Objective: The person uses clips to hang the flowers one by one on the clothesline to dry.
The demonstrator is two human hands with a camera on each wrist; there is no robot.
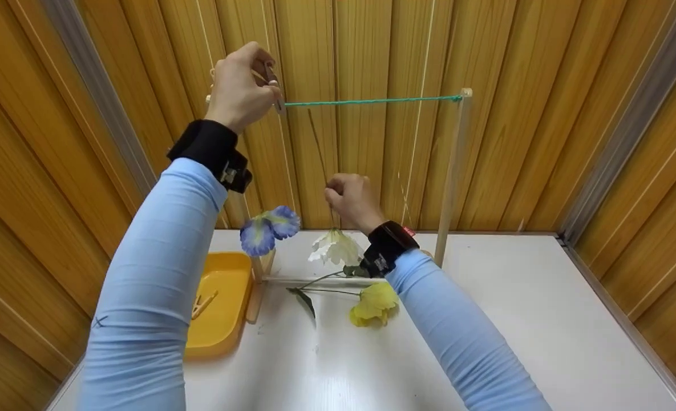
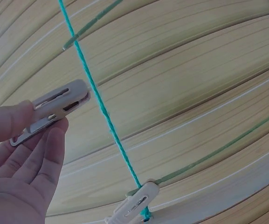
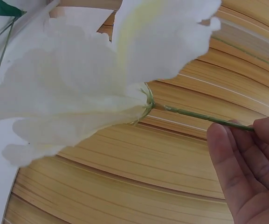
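Observation:
A pale clothespin (image 2: 59, 105) is pinched between the thumb and fingers of my left hand (image 1: 243, 85). Its nose is just beside the green string (image 1: 372, 101), not clipped on it. My right hand (image 1: 353, 200) pinches the stem (image 3: 195, 115) of a white flower (image 1: 335, 246) close above the bloom, which hangs head down. The free end of that stem reaches up to the string. Another clothespin (image 2: 134, 203) sits on the string near its knotted end, clamping a second green stem. A blue-purple flower (image 1: 258, 237) hangs head down below my left hand; its upper stem is hidden in the head view.
Wooden posts (image 1: 453, 177) carry the string. On the white table (image 1: 514, 319) lie a yellow flower (image 1: 375, 302) and other stems with leaves. A yellow tray (image 1: 223, 337) at left, partly behind my left sleeve, holds clothespins (image 1: 203, 305). Wood-panel walls surround the table.

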